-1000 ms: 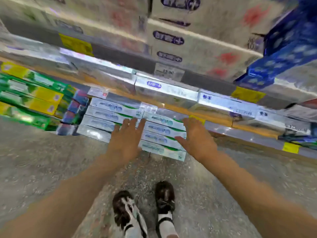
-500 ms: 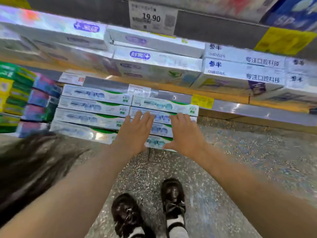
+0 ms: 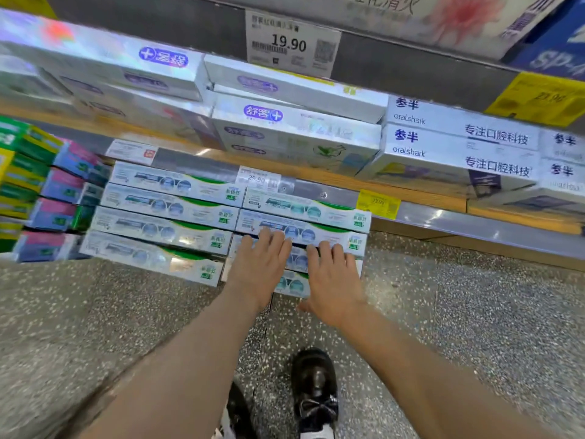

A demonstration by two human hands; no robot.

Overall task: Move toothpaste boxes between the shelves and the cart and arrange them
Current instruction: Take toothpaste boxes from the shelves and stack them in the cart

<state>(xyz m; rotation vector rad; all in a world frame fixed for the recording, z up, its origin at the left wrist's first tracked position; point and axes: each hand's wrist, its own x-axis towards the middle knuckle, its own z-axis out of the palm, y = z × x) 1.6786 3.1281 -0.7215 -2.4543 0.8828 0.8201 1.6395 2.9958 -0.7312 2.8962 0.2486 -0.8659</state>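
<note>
Two stacks of white-and-green toothpaste boxes stand side by side on the lowest shelf, their long faces toward me. The left stack point(image 3: 164, 213) is untouched. My left hand point(image 3: 259, 267) lies flat with straight fingers against the front of the right stack point(image 3: 304, 213). My right hand point(image 3: 335, 280) presses beside it, fingers straight, thumb spread low. Both hands cover the lower boxes of that stack; its top two boxes show above my fingers.
The shelf above holds white boxes with purple logos point(image 3: 285, 122) and white oralshark boxes point(image 3: 456, 144). Green, yellow and pink boxes point(image 3: 47, 191) fill the lower left. Price tags point(image 3: 292, 42) hang on the shelf rails. Speckled floor and my black shoe point(image 3: 313, 388) lie below.
My hands have drawn closer together on the front of the right stack, and the right hand has shifted left onto the boxes. The view has dropped lower and steadied on the bottom shelf.
</note>
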